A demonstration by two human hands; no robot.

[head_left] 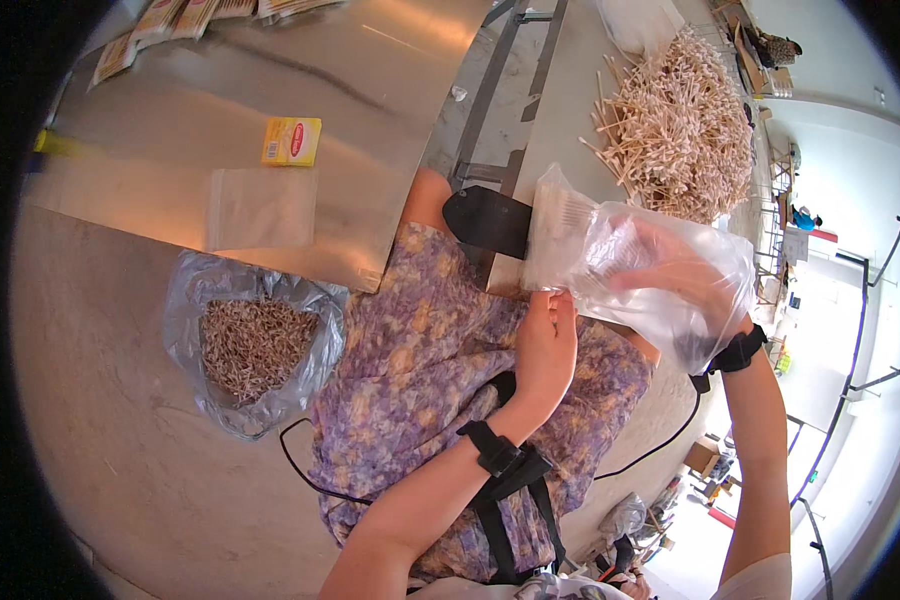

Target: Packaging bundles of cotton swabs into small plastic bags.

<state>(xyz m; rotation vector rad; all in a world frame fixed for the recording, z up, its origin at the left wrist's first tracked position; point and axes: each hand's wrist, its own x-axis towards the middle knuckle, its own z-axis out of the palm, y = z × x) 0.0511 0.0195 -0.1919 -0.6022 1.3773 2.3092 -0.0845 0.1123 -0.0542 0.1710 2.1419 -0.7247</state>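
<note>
A clear plastic bag hangs over the corner of the right-hand table. At its near edge my left hand is closed, fingers pinching the plastic. My right hand shows through the film, apparently inside the bag's wide end, with fingers stretched and apart. Just beyond lies a big loose heap of cotton swabs. A flat black piece with a rounded end sticks out left of the bag; what it belongs to is hidden.
A metal-topped table at left bears a yellow box, flat clear bags and packed swabs at the back. Below its edge stands a grey bag full of short swab-like pieces. Black cords hang beside my lap.
</note>
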